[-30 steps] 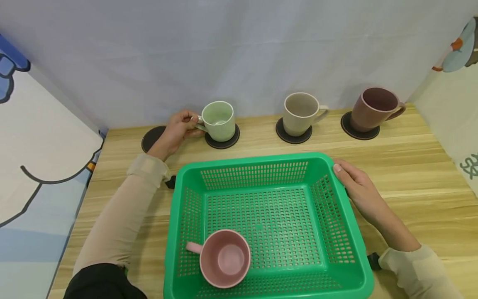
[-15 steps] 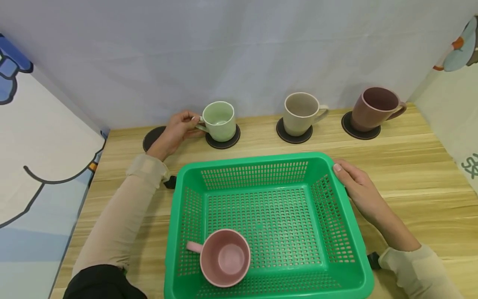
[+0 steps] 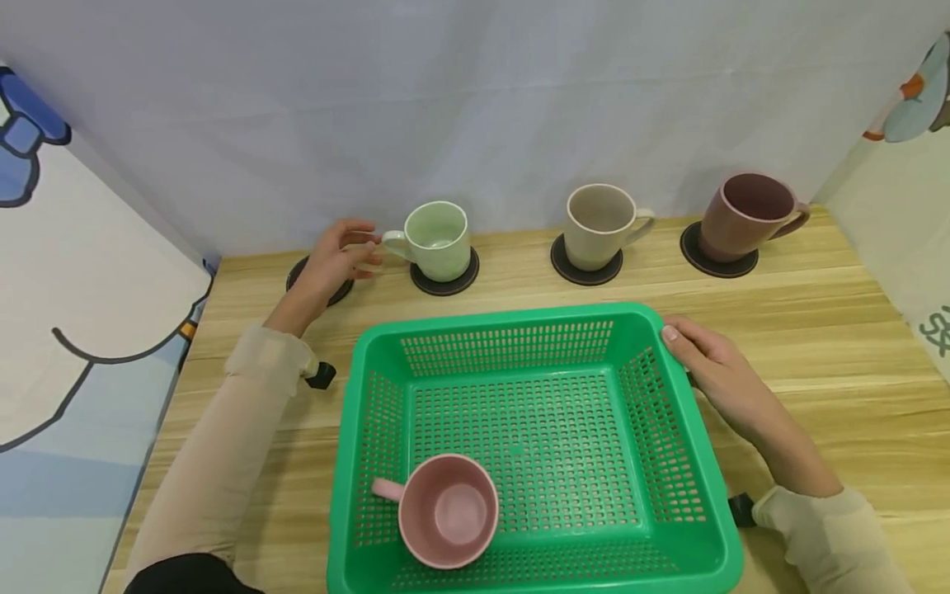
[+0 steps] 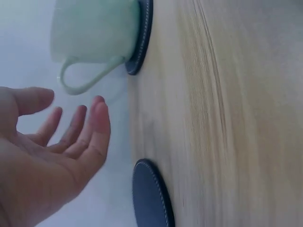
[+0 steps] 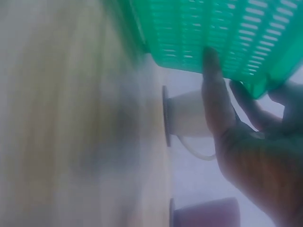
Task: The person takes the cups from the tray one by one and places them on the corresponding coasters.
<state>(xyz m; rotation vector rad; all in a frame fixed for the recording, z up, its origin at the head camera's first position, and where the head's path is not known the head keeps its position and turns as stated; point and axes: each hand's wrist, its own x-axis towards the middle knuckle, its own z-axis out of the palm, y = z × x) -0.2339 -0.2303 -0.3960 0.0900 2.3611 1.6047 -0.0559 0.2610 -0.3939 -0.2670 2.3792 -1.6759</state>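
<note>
Just left of the light green mug (image 3: 438,241), my left hand (image 3: 330,264) hovers over a dark coaster (image 3: 343,292), its fingers loosely spread and apart from the mug's handle. The green mug stands upright on its own coaster (image 3: 445,285); in the left wrist view a gap shows between handle and fingertips. My right hand (image 3: 716,375) grips the far right corner of the green plastic basket (image 3: 490,322), thumb on the rim and fingers under it in the right wrist view. A pink mug (image 3: 449,511) sits inside the basket, handle to the left.
A beige mug (image 3: 599,224) and a dark mauve mug (image 3: 750,219) stand on coasters along the table's back edge, handles to the right. Behind them hangs a pale cloth (image 3: 475,124). The basket covers the middle front of the wooden table (image 3: 831,330).
My left hand has let go of the green mug's handle and moved a little left, its fingers opening. The mug stays on its coaster. My right hand still grips the basket.
</note>
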